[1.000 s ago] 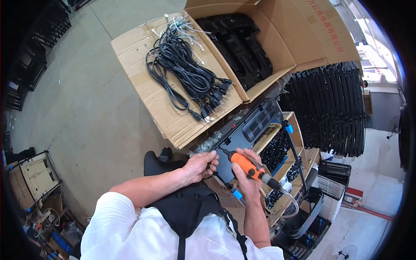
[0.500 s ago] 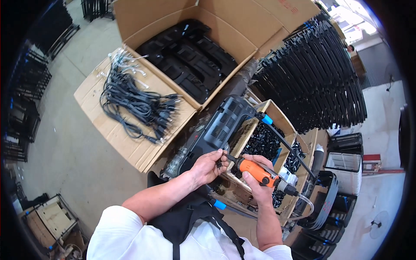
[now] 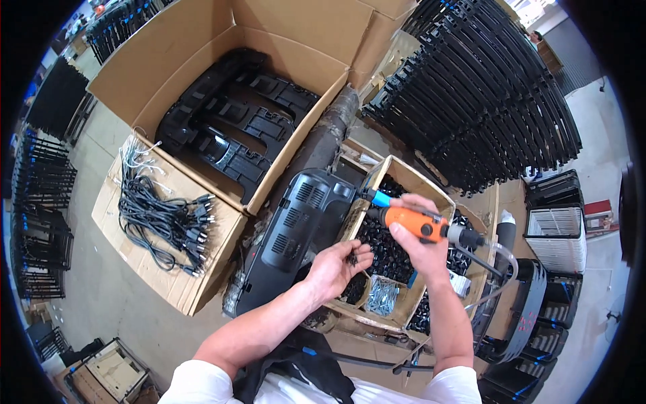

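Note:
My right hand [image 3: 427,242] grips an orange air screwdriver [image 3: 415,223] with a hose at its back. The tool's front end points left, close to a blue-banded black tube [image 3: 379,198] by the far end of a black plastic panel [image 3: 291,225] with vent slots. Whether the tool touches the tube I cannot tell. My left hand [image 3: 333,271] is curled palm up beside the panel's right side, with small dark screws [image 3: 351,258] in its fingers. Below the screwdriver lies a wooden box [image 3: 441,192] whose compartments hold black plastic parts [image 3: 388,249] and silver screws [image 3: 381,296].
On the left, a bundle of black cables [image 3: 158,219] lies on a cardboard flap [image 3: 128,259]. Behind it an open carton [image 3: 282,40] holds black moulded panels [image 3: 235,124]. Stacked black frames [image 3: 478,101] rise at the far right; white crates [image 3: 555,246] stand below.
My right hand has lifted the screwdriver away from my left hand, up and right toward the blue-banded tube. My left hand has opened slightly over its screws. The view has shifted.

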### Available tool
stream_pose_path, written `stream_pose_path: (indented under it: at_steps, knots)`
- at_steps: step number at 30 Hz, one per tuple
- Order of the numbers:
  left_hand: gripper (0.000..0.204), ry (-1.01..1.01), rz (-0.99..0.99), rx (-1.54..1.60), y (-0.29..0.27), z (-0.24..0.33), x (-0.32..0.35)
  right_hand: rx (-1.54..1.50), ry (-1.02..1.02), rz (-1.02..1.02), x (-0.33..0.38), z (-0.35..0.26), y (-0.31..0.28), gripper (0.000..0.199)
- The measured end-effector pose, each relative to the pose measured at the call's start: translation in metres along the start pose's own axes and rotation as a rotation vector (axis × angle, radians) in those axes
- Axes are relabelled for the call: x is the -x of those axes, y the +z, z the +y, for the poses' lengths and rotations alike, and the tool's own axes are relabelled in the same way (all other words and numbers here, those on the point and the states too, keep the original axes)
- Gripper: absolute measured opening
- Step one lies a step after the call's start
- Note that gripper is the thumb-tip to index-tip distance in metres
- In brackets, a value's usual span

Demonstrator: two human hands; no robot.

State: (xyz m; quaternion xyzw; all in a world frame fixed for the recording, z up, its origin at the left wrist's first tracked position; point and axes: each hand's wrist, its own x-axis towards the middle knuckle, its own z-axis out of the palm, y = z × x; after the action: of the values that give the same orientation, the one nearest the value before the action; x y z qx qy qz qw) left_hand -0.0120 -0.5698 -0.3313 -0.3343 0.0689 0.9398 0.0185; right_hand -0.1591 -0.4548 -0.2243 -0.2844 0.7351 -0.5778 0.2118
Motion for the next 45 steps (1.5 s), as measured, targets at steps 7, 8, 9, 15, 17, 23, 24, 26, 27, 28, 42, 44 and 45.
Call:
stream_pose_path:
  at_steps: [7, 8, 9, 15, 17, 23, 24, 26, 27, 28, 42, 44, 45]
  knots:
    - [0.028, -0.062, -0.054, -0.220, -0.023, -0.002, -0.006, -0.040, -0.039, -0.037, -0.071, 0.027, -0.003, 0.049]
    - [0.029, -0.056, -0.072, -0.240, -0.026, -0.001, -0.006, -0.047, -0.031, -0.052, -0.075, 0.031, 0.000, 0.048]
    - [0.029, -0.033, -0.077, -0.253, -0.032, -0.001, -0.010, -0.069, 0.005, -0.044, -0.076, 0.033, 0.005, 0.048]
    - [0.026, -0.009, 0.035, -0.268, -0.035, 0.005, -0.018, 0.011, -0.015, -0.094, -0.086, 0.052, 0.014, 0.047]
    - [0.024, -0.002, 0.030, -0.281, -0.040, 0.004, -0.021, 0.038, -0.016, -0.112, -0.090, 0.049, 0.016, 0.047]
    - [0.022, 0.040, 0.026, -0.288, -0.039, 0.004, -0.040, 0.284, -0.059, -0.190, -0.114, 0.035, 0.027, 0.044]
    - [0.022, 0.041, 0.026, -0.281, -0.039, 0.005, -0.044, 0.287, -0.058, -0.197, -0.118, 0.032, 0.031, 0.044]
    - [0.021, 0.065, 0.043, -0.217, -0.033, 0.006, -0.053, 0.387, -0.048, -0.242, -0.123, 0.027, 0.027, 0.045]
    - [0.021, 0.079, 0.021, -0.178, -0.032, 0.007, -0.057, 0.420, -0.006, -0.266, -0.125, 0.024, 0.027, 0.045]
    - [0.021, 0.075, 0.031, -0.183, -0.032, 0.010, -0.059, 0.431, 0.003, -0.281, -0.128, 0.023, 0.030, 0.045]
    - [0.027, 0.117, 0.094, -0.086, -0.015, 0.031, -0.076, 0.427, -0.090, -0.282, -0.127, 0.029, 0.028, 0.030]
    - [0.028, 0.144, 0.106, -0.066, -0.013, 0.032, -0.080, 0.434, -0.080, -0.286, -0.126, 0.028, 0.029, 0.030]
    - [0.028, 0.146, 0.105, -0.065, -0.012, 0.033, -0.082, 0.445, -0.088, -0.288, -0.126, 0.028, 0.030, 0.030]
